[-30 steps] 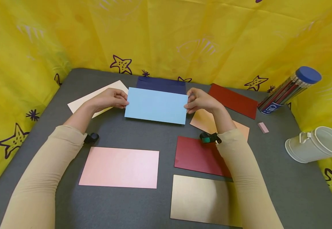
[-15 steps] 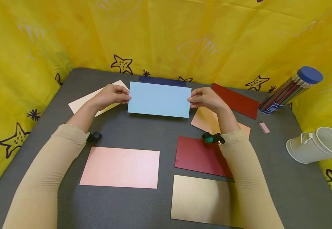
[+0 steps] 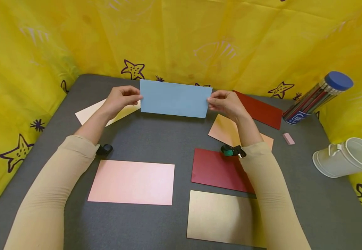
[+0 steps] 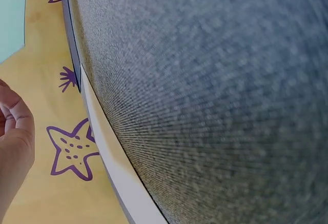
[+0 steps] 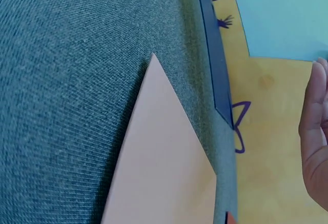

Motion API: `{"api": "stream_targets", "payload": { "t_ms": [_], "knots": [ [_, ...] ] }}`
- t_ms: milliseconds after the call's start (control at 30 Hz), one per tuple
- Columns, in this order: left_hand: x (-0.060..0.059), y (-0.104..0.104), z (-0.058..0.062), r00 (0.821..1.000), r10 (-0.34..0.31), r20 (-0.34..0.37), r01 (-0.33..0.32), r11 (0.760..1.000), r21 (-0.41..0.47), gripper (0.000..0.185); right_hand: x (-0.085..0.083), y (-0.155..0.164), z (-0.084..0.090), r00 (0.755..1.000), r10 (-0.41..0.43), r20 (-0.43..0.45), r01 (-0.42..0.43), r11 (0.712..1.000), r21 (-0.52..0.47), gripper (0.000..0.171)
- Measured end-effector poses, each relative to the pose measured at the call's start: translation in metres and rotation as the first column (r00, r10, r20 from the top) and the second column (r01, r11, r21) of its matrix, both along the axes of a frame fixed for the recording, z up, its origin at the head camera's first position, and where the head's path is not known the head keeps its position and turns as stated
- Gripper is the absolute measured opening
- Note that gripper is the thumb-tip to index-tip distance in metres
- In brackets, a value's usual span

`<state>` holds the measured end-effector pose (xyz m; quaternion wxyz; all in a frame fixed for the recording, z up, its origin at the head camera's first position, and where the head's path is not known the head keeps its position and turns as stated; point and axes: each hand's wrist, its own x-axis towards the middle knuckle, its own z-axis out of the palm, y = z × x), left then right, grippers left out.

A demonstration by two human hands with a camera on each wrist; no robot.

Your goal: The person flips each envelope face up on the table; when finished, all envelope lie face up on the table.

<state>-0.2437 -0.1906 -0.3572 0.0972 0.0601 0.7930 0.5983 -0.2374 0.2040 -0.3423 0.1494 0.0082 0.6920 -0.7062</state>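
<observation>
I am pinching the blue envelope (image 3: pixel 175 98) at both short ends, left hand (image 3: pixel 121 99) and right hand (image 3: pixel 227 103); its long axis is running level across upper centre, apparently raised off the tabletop (image 3: pixel 156 139).

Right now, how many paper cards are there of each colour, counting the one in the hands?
Light blue card, pinched by the left hand and the right hand: 1
Dark red cards: 2
Pink card: 1
Gold card: 1
Peach card: 1
Cream card: 1
Navy card: 1
Total: 8
</observation>
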Motion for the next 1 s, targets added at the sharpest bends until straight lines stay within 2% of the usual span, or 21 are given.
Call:
{"api": "stream_targets", "payload": {
  "t_ms": [133, 333, 633, 1000],
  "knots": [
    [0.0, 0.004, 0.001, 0.999, 0.04, -0.009, -0.04, 0.999, 0.036, 0.011, 0.001, 0.001, 0.0, 1.0, -0.018, -0.018, 0.017, 0.998, -0.058, 0.004],
    [-0.001, 0.01, 0.0, 0.998, 0.058, -0.035, -0.055, 0.994, 0.09, 0.008, 0.001, 0.007, -0.003, 0.999, -0.017, -0.033, 0.013, 0.994, -0.109, 0.006],
    [0.003, 0.01, 0.0, 0.997, 0.063, -0.042, -0.06, 0.995, 0.08, 0.014, 0.002, 0.011, -0.006, 0.997, 0.069, -0.044, -0.072, 0.993, -0.088, 0.013],
    [0.001, 0.014, -0.001, 0.998, 0.066, -0.005, -0.065, 0.987, 0.15, 0.015, 0.005, 0.011, -0.007, 0.997, 0.072, -0.011, -0.073, 0.993, -0.093, 0.014]
  ]
}}
